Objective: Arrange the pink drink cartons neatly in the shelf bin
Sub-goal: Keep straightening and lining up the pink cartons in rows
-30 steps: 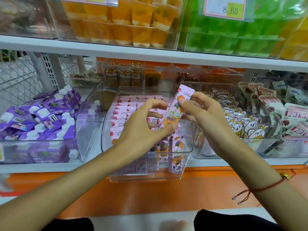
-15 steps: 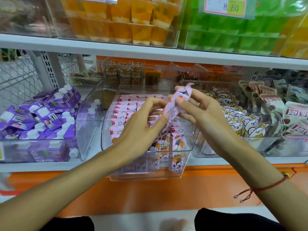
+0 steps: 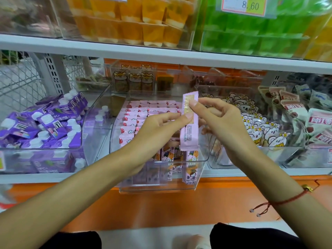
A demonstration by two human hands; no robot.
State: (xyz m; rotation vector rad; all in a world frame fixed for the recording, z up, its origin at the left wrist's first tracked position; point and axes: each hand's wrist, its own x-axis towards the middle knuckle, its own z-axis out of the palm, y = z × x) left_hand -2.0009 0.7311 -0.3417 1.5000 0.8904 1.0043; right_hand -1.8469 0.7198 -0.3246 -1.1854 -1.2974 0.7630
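Head cam: L hand (image 3: 161, 130) & R hand (image 3: 221, 121) pinch pink carton (image 3: 189, 130) above bin (image 3: 158, 186) front edge.

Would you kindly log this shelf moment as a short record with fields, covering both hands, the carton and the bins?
held item: pink carton, upright, printed back side facing the camera
left hand: pinches the carton's left edge near the middle
right hand: pinches the carton near its top
target: clear bin, pink cartons in rows inside, front ones standing
left neighbour: purple cartons in a clear bin
right neighbour: bear-print packets
upper shelf: orange jelly cups, price tag
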